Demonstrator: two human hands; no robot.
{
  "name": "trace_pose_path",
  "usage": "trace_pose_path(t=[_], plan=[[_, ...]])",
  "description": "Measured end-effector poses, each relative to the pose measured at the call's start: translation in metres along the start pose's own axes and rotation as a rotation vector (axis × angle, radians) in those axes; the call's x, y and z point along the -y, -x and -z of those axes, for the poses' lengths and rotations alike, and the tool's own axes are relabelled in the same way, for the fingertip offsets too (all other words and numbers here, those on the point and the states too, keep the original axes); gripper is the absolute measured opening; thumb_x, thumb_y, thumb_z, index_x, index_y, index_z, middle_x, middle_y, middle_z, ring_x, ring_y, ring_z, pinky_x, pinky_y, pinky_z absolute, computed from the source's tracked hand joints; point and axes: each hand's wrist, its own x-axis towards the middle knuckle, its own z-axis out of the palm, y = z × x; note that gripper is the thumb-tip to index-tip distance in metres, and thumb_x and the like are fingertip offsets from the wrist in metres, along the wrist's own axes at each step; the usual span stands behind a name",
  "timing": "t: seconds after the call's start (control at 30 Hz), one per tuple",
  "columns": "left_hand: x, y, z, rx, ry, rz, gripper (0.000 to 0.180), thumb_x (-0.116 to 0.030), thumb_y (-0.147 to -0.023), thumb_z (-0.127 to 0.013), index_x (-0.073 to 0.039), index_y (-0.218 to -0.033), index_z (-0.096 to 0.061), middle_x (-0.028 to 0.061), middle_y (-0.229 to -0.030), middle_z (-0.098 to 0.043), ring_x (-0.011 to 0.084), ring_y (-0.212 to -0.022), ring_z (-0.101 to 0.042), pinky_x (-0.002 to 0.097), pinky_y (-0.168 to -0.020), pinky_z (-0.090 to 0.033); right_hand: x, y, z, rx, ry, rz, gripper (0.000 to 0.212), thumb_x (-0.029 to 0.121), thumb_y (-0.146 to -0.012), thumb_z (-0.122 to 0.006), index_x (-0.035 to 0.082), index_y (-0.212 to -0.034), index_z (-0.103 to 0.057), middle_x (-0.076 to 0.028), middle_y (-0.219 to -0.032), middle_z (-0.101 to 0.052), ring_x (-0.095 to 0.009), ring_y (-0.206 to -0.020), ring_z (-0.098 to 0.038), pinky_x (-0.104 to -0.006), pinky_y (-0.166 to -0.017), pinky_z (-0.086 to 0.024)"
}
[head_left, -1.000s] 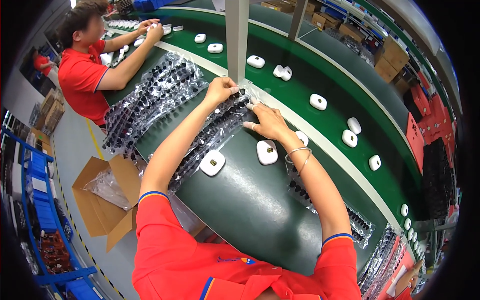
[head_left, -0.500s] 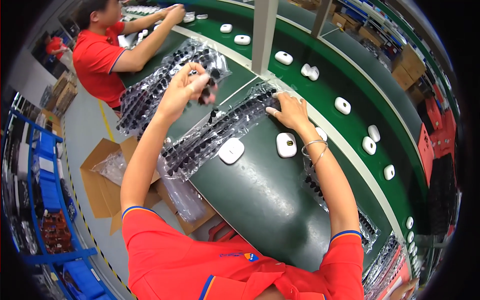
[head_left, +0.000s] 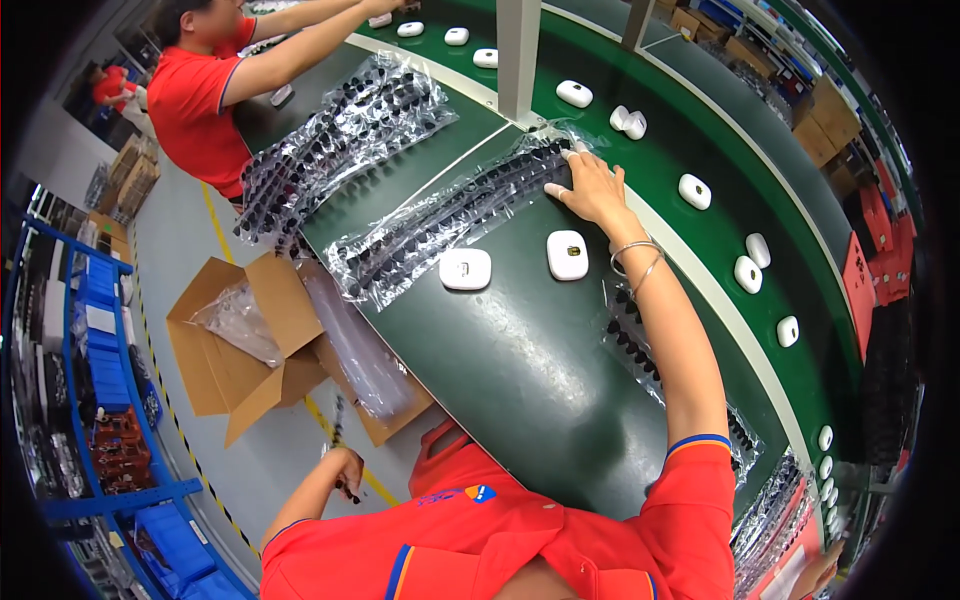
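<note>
A factory assembly line is running here: small white cases [head_left: 574,94] are riding a long green conveyor belt [head_left: 720,140], with workers in matching red shirts [head_left: 195,105] standing alongside and blue storage racks [head_left: 90,330] lining the floor.

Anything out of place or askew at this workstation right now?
Mostly orderly. One clear plastic bag droops off the table's near edge toward the open cardboard box on the floor. The left hand hangs below the table holding something small and dark; the right hand presses the bagged tray.

The right hand [head_left: 592,185] is laid flat on a plastic tray of black parts [head_left: 450,215] on the green table [head_left: 530,370]; the left hand [head_left: 345,470] is lowered beside it.
</note>
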Motion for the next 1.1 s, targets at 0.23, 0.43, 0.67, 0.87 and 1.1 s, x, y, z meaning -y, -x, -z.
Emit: trace_pose_path(t=[0.23,0.43,0.67,0.87,1.1], plan=[[-0.13,0.21,-0.007,-0.329,0.363,-1.259,0.013,-0.004,-0.081,-0.062,-0.002,-0.091,-0.054,0.0057,-0.082,-0.062,0.0107,-0.075,-0.06,0.0238,-0.063,-0.049,0.045,0.099,0.07,0.362,-0.909,0.21,0.046,0.026,-0.076,-0.068,0.006,-0.114,-0.051,-0.011,-0.114,-0.054,-0.021,-0.097,-0.056,-0.0315,-0.084,-0.044],[-0.242,0.316,-0.047,-0.634,0.293,-1.458,0.014,-0.005,-0.083,-0.059,-0.002,-0.094,-0.049,0.0085,-0.078,-0.062,0.0123,-0.064,-0.061,0.0234,-0.054,-0.049,0.04,0.209,0.128,0.574,-1.08,-0.029,0.041,0.014,-0.072,-0.073,0.001,-0.103,-0.051,-0.006,-0.092,-0.058,-0.007,-0.08,-0.057,-0.0217,-0.066,-0.048],[-0.321,0.319,-0.03,0.156,-0.064,-1.225,0.036,-0.008,-0.083,-0.058,-0.001,-0.113,-0.04,0.0187,-0.078,-0.063,0.0226,-0.059,-0.064,0.0282,-0.053,-0.052,-0.044,0.29,0.164,0.062,-1.378,-0.441,0.009,-0.001,-0.077,-0.062,-0.001,-0.083,-0.054,-0.005,-0.076,-0.058,-0.014,-0.068,-0.061,-0.0258,-0.064,-0.05],[-0.352,0.3,0.006,0.152,-0.292,-1.02,0.042,0.0,-0.076,-0.062,0.003,-0.113,-0.042,0.019,-0.077,-0.064,0.0246,-0.071,-0.066,0.0299,-0.058,-0.052,-0.118,0.4,0.165,-0.287,-1.093,-0.757,0.009,0.005,-0.08,-0.059,0.002,-0.086,-0.054,-0.004,-0.075,-0.056,-0.01,-0.065,-0.056,-0.0223,-0.062,-0.046],[-0.383,0.292,0.022,-0.346,-0.472,-1.02,0.025,-0.002,-0.076,-0.064,0.0,-0.099,-0.055,0.008,-0.08,-0.066,0.009,-0.069,-0.061,0.021,-0.057,-0.046,-0.147,0.486,0.123,-0.423,-1.015,-1.026,0.013,0.003,-0.081,-0.058,0.001,-0.094,-0.053,-0.003,-0.075,-0.057,-0.01,-0.065,-0.056,-0.0211,-0.059,-0.046]])
